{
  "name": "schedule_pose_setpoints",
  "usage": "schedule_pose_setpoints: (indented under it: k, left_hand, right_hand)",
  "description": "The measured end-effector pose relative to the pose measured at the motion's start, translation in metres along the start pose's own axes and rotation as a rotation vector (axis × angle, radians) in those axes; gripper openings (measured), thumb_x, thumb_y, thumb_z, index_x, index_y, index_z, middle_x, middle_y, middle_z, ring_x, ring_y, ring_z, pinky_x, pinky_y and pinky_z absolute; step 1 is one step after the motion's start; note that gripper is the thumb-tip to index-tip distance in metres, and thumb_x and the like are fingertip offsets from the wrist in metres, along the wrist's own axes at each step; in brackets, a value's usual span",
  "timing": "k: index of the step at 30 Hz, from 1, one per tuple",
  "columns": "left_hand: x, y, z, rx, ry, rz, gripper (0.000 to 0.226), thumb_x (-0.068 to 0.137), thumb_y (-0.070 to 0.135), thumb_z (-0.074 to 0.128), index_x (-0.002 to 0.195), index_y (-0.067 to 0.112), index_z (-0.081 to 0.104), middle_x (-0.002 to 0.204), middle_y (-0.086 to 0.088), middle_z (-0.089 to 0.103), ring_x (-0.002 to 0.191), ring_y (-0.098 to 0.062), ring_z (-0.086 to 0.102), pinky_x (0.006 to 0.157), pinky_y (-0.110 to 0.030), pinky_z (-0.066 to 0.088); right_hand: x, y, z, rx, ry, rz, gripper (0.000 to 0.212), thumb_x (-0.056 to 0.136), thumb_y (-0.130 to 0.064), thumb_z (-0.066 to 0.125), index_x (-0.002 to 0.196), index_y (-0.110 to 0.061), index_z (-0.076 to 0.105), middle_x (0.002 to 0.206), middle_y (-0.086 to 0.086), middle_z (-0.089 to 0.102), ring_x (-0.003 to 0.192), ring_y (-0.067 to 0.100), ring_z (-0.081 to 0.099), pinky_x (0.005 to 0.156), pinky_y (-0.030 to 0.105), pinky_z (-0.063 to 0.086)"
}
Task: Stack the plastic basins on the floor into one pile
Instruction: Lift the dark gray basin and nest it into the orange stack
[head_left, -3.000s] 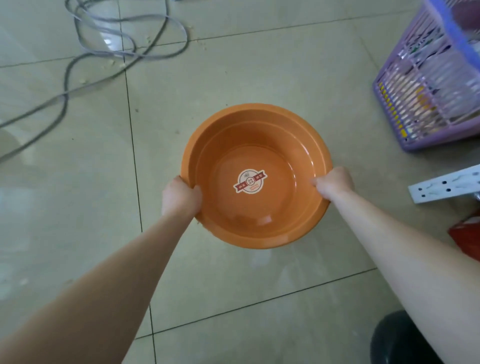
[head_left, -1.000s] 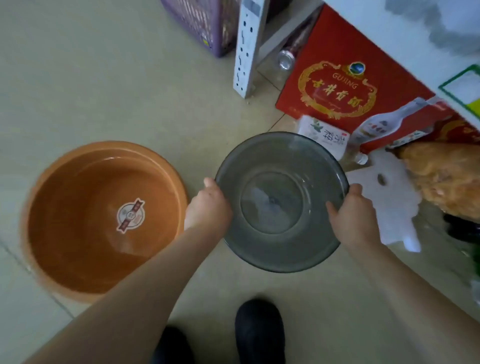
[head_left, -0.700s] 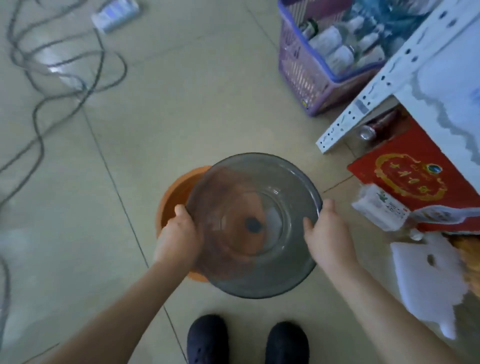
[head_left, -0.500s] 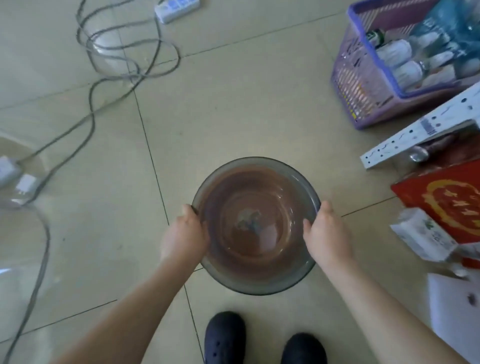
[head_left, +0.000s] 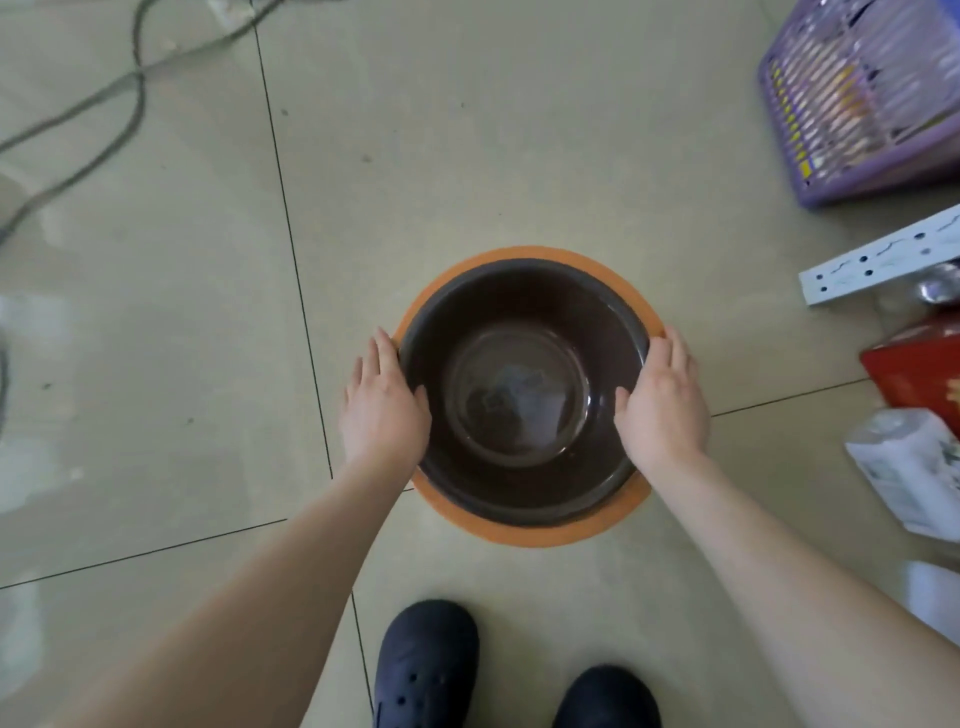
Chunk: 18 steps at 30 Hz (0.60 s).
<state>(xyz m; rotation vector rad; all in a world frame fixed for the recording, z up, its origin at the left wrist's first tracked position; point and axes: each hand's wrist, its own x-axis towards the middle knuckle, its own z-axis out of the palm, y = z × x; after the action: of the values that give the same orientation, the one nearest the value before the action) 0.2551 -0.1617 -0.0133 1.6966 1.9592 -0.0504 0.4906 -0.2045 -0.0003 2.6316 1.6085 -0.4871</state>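
Observation:
A smoky grey see-through basin (head_left: 519, 486) sits nested inside the orange basin (head_left: 519, 536) on the tiled floor, with only the orange rim showing around it. My left hand (head_left: 382, 410) lies against the left side of the grey basin's rim, fingers stretched forward and thumb over the edge. My right hand (head_left: 662, 410) mirrors it on the right side. Both hands rest flat on the rim without clasping it.
A purple basket (head_left: 857, 104) stands at the upper right, with a white perforated bar (head_left: 878, 260), a red box (head_left: 919, 369) and a white packet (head_left: 909, 467) below it. Grey cables (head_left: 104, 104) cross the upper left floor. My dark shoes (head_left: 426, 665) stand just behind the basins.
I carried the grey basin over the orange one and lowered it inside. My hands have loosened from a grip on its rim to lying flat beside it.

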Motion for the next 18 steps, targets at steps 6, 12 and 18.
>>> schedule_pose_setpoints:
  k: [6,12,18]
  left_hand:
    - [0.002,0.007,0.005,-0.086,-0.006,-0.118,0.077,0.093,0.026,0.049,0.151,0.013,-0.001,0.140,-0.012,0.046,0.115,-0.035,0.054,0.079,-0.040,0.044]
    - [0.000,0.012,0.007,-0.139,0.012,-0.122,0.079,0.086,0.028,0.061,0.147,0.011,0.014,0.145,-0.013,0.039,0.120,-0.036,0.052,0.089,-0.044,0.047]
    - [0.004,0.017,-0.014,-0.414,-0.113,-0.425,0.116,0.066,0.045,0.081,0.150,0.018,0.005,0.146,-0.012,0.039,0.129,-0.034,0.046,0.097,-0.046,0.045]
  right_hand:
    - [0.007,0.005,0.011,0.122,-0.017,0.099,0.097,0.080,-0.017,0.073,0.150,-0.005,0.006,0.158,0.016,0.013,0.142,0.031,0.025,0.110,0.039,0.033]
    - [0.010,0.007,0.007,0.086,-0.079,0.137,0.101,0.079,-0.023,0.074,0.149,-0.004,0.003,0.146,0.017,0.032,0.125,0.034,0.046,0.091,0.043,0.048]
    - [0.010,0.019,-0.015,0.416,-0.239,0.502,0.119,0.063,-0.043,0.084,0.148,-0.006,0.011,0.149,0.015,0.034,0.132,0.034,0.042,0.102,0.044,0.041]
